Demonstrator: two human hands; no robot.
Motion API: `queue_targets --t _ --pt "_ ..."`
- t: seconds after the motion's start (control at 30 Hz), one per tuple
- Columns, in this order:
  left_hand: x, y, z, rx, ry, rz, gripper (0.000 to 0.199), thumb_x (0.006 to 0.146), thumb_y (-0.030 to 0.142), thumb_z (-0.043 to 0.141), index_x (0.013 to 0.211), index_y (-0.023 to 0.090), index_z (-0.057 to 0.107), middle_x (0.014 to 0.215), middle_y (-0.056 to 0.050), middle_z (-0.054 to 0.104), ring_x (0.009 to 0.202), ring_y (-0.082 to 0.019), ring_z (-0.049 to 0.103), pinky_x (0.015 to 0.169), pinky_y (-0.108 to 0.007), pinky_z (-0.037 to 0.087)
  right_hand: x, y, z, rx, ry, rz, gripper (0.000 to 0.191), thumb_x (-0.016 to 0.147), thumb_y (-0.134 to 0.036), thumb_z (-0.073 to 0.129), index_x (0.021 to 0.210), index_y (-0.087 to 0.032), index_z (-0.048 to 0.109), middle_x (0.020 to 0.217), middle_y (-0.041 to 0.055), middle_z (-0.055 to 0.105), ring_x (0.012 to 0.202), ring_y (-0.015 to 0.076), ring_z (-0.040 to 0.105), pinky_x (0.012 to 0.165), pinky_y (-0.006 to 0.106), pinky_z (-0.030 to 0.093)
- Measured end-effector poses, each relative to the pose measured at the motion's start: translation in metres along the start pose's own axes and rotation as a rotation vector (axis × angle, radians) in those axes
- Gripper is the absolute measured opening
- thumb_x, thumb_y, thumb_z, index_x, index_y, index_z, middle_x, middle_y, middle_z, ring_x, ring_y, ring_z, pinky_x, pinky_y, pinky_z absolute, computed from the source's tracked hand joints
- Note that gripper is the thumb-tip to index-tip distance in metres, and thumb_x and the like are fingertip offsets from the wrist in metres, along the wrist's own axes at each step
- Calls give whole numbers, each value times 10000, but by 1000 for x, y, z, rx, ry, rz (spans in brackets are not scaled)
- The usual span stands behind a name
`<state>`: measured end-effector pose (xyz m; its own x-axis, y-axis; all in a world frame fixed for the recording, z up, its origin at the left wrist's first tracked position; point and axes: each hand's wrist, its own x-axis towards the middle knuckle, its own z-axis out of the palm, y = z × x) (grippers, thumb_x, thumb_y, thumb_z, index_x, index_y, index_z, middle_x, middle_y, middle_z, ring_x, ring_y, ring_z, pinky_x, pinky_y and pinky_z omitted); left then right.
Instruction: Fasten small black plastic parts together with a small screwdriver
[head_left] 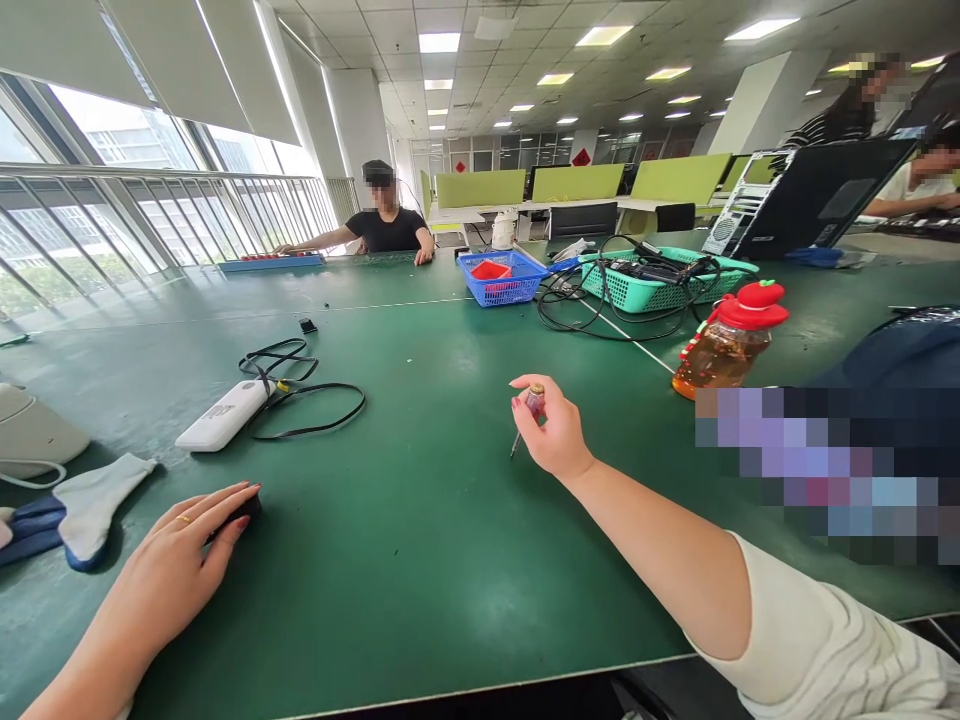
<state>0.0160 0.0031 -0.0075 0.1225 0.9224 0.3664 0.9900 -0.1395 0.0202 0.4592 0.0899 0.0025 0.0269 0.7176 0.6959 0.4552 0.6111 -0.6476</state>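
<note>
In my right hand (551, 430) is a small screwdriver (535, 400) with a see-through purplish handle. My fingers are wrapped round the handle, and its thin metal shaft slants down toward the green tabletop (420, 540). At the lower left, my left hand (187, 560) rests low over the table, its thumb and fingers closed about a small black object (255, 506). Most of that object is covered by the fingers, so its kind cannot be told. Beyond this hand lies a white power bank (225, 415) with a looped black cable (330, 435).
White-and-blue gloves (101, 500) lie at the left edge. A blue basket (502, 290) and a green basket (637, 290) full of cables stand toward the back. A red-lidded bottle (724, 345) is at right. Across the table sits a person (390, 230) beside a blue tray (270, 263).
</note>
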Motion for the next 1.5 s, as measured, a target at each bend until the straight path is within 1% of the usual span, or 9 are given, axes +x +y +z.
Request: queue_targets --t 0.2,0.43,0.63,0.93,1.0,1.17,1.23,1.37,1.5 --pt "0 -5 3 -18 -13 10 514 892 507 381 1208 227 674 1244 -61 690 1149 -278 615 1034 -423 462 0 0 0 13 -8 3 142 887 -275 494 1011 -232 546 614 -54 530 467 103 451 516 237 419" --pt "0 -12 6 -12 13 35 508 884 509 387 1186 235 690 1231 -71 692 1114 -290 627 1017 -441 476 0 0 1 12 -10 8 146 886 -273 492 1015 -231 545 621 -55 532 467 101 448 511 234 413" --pt "-1 -15 7 -31 11 30 491 867 510 422 1174 245 699 1233 -66 692 1100 -290 637 1008 -429 488 1 0 0 24 -7 0 144 884 -261 493 1012 -227 548 618 -56 525 467 98 446 515 229 417" --pt "-1 -12 3 -16 8 36 420 896 465 408 1178 305 675 1238 -23 685 1104 -279 636 1006 -455 492 0 0 1 24 -8 -4 141 891 -262 489 1016 -227 546 618 -55 528 472 97 454 509 225 412" --pt "-2 -11 2 -35 -8 -5 391 894 471 418 1154 333 676 1235 -3 676 1084 -269 643 980 -438 508 0 0 0 24 -9 0 142 890 -263 491 1017 -229 546 619 -54 529 470 98 452 506 226 411" --pt "-5 -5 0 -129 -68 -153 320 886 492 444 1125 429 647 1287 67 597 969 -225 670 796 -352 557 0 1 1 32 -5 -1 142 889 -259 493 1016 -227 548 621 -54 527 475 97 455 510 224 418" --pt "-5 -3 -1 -160 -68 -158 302 885 495 451 1140 474 611 1288 89 575 989 -223 657 813 -354 547 0 1 1 28 -3 -5 145 890 -259 494 1020 -225 549 622 -54 527 478 96 454 519 224 425" --pt "-4 0 -3 -193 -101 -142 284 905 488 430 1166 554 520 1281 128 551 1063 -229 623 919 -404 509 0 1 0 17 -4 -11 145 889 -256 493 1019 -224 548 621 -55 526 476 95 451 521 223 425" --pt "-5 1 -3 -201 -142 -160 299 912 480 432 1190 583 469 1281 160 558 1102 -226 603 972 -420 480 0 1 0 24 0 -15 141 890 -254 493 1017 -225 548 617 -56 523 470 93 444 510 220 417"
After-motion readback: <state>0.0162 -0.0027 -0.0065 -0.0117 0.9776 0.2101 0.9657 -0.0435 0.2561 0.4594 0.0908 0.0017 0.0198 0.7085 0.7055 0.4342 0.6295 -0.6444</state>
